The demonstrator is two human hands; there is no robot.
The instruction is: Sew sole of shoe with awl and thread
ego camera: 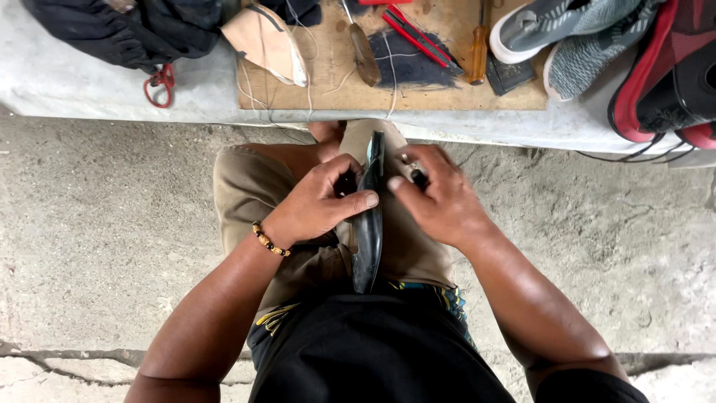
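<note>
1. Dark shoe point(368, 224) stands on edge, clamped between the person's knees, sole edge up and long axis running away from the body. It's the reference for everything below.
2. Left hand point(317, 205): closed on the shoe's left flank, thumb lying across the top edge, other fingers curled down the side. Firm grip on the shoe. Beaded bracelet point(269, 240) on that wrist.
3. Right hand point(436, 198): pressed on the shoe's right flank, fingers curled shut, thumb tip almost meeting the left thumb over the top edge. It pinches a small metal tool point(410, 160) near the shoe's far end; can't tell exactly what kind.
4. Beyond the shoe: low bench point(112, 89) with a plywood board point(447, 89) on it.
5. On the board, straight past the shoe's far end: a dark patch of material point(410, 63) and a wooden-handled knife point(364, 52). A red-handled tool point(414, 33) lies across the patch, a wooden-handled screwdriver point(477, 48) just right of it.
6. Far-left of the shoe: tan leather upper point(268, 41) with loose white thread point(309, 82) trailing, then dark cloth point(127, 30) and red scissor handles point(159, 83).
7. Far-right of the shoe: grey knit sneakers point(574, 37), then a red-and-black shoe point(667, 75) at the bench edge.
8. Under everything: rough concrete floor point(97, 239).
</note>
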